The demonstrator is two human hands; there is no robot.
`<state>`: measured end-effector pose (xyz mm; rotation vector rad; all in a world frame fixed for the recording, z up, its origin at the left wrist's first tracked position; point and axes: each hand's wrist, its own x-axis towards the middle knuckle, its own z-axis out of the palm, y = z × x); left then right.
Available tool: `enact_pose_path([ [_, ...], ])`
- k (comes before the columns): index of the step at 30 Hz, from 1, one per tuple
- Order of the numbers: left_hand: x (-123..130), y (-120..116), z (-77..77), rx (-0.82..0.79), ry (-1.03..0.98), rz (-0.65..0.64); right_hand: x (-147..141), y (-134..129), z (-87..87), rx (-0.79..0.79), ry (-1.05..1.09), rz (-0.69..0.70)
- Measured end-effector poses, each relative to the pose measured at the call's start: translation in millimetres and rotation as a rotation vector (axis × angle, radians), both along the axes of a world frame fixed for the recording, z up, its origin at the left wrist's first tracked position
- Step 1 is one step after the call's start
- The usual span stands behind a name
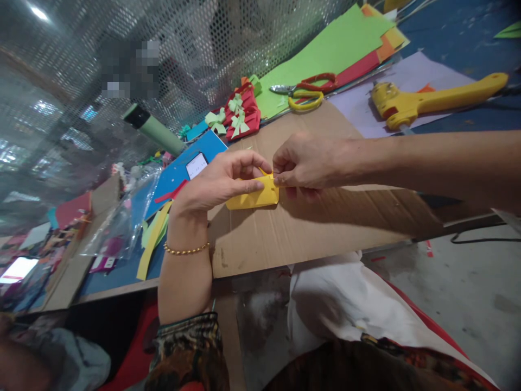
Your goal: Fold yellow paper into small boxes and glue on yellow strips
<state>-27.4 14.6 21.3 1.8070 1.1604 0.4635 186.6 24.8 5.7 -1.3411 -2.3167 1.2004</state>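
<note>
A small folded piece of yellow paper (256, 199) lies over the brown cardboard sheet (260, 244). My left hand (228, 179) grips it from the left, thumb on top and fingers behind. At its right upper edge, my right hand (303, 163) pinches the paper between thumb and forefinger, the other fingers curled in. Part of the yellow paper is covered by my fingers. Beyond my hands sit red folded paper pieces (253, 115) topped with pale green paper bows (240, 124).
Scissors (307, 98) with red and yellow handles rest on green paper sheets (325, 49). A yellow glue gun (443, 100) lies at the right on lilac paper (345, 103). Left are a phone (197, 165), a green tumbler (157, 130), paper strips (152, 241) and a plastic bag (122, 217).
</note>
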Motion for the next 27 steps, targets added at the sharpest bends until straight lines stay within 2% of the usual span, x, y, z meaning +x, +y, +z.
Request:
enact_pose_path([
  [8,2,0,-1.3,0.006,-0.009,-0.003,-1,3,1.8,-0.01,-0.069,0.046],
  [19,9,-3,-2.3,0.033,0.007,0.043,1,3,2.3,-0.01,0.013,0.058],
  [27,10,-2,-3.3,0.023,-0.009,0.083,0,4,6.1,0.02,-0.009,0.055],
])
